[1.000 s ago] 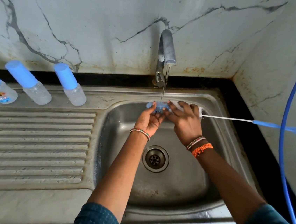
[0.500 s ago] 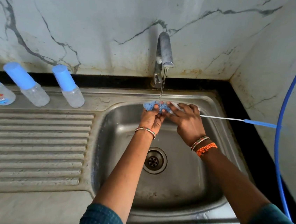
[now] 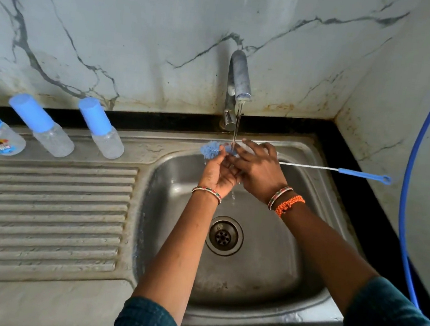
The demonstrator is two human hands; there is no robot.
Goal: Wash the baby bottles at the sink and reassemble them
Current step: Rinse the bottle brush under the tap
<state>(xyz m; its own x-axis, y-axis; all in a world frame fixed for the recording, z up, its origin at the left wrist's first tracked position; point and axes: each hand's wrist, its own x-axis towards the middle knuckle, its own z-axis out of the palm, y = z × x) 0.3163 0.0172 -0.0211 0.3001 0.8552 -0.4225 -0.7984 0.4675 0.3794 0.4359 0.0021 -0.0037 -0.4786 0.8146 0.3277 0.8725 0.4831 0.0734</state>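
Since half a second ago, more of the bottle brush [image 3: 212, 149] head pokes out left of my hands. Three capped baby bottles [image 3: 100, 127] stand at the far edge of the draining board and look empty. Water from the tap [image 3: 240, 78] falls into the sink [image 3: 291, 263] basin. My left hand [image 3: 217, 171] lies cupped and loose under the bristles; my right hand [image 3: 257, 167] curls round the brush, whose wire handle runs out to the right.
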